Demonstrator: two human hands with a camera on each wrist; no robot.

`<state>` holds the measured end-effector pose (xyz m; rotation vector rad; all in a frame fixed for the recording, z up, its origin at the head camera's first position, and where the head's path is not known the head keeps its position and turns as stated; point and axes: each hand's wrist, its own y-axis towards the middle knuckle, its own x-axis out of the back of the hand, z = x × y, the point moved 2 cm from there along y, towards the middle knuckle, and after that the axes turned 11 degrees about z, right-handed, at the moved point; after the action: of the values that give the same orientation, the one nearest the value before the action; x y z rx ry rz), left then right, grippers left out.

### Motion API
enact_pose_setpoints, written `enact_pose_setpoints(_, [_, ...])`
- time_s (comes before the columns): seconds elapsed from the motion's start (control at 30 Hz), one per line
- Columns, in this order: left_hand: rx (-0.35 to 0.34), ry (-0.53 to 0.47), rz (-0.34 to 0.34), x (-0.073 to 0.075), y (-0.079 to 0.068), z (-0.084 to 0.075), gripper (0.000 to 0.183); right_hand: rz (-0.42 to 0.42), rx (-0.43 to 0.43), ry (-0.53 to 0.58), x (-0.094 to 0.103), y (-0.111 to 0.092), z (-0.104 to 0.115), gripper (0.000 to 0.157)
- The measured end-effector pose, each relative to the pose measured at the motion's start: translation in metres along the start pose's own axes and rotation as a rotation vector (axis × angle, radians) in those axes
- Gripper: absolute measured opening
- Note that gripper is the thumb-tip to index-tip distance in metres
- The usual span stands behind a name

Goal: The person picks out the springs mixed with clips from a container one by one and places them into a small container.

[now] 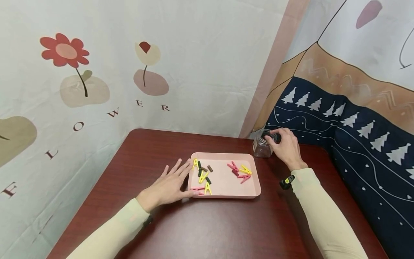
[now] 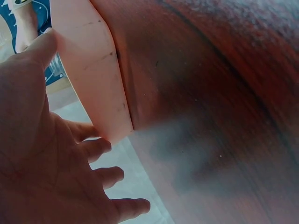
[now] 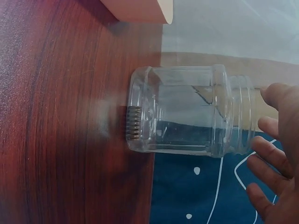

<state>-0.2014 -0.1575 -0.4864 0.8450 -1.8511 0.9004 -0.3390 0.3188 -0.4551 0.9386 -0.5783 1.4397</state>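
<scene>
Clear, rigid-looking material, probably plastic, forms the jar [image 1: 262, 150], square-bodied with a threaded neck; a brown ribbed piece [image 3: 133, 122] shows at its base. Position: upright on the table [image 1: 233, 230], at 2 o'clock from the pink tray [image 1: 223, 186]. Expect low weight, stiff walls and slippery faces; grip the body at 3 and 9 o'clock, below the neck. Hands: right hand [image 1: 287, 148] at the mouth, fingers parted, nothing visibly grasped; left hand [image 1: 169, 184] released, fingers spread, touching the tray's 9 o'clock side.
</scene>
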Motion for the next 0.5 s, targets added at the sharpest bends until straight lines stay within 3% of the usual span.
enact_pose_setpoints(0.1, [-0.004,-0.003,-0.011,0.001,0.0,0.0,0.114,-0.012,0.003,-0.022,0.002,-0.005,0.007,0.057])
enact_pose_setpoints(0.13, [-0.005,-0.004,-0.015,0.001,-0.001,0.0,0.114,-0.006,-0.013,-0.045,0.007,-0.009,0.021,0.053])
enact_pose_setpoints(0.5, [-0.004,-0.008,-0.002,0.0,0.0,0.001,0.114,-0.03,0.046,-0.102,0.006,-0.017,0.04,0.041])
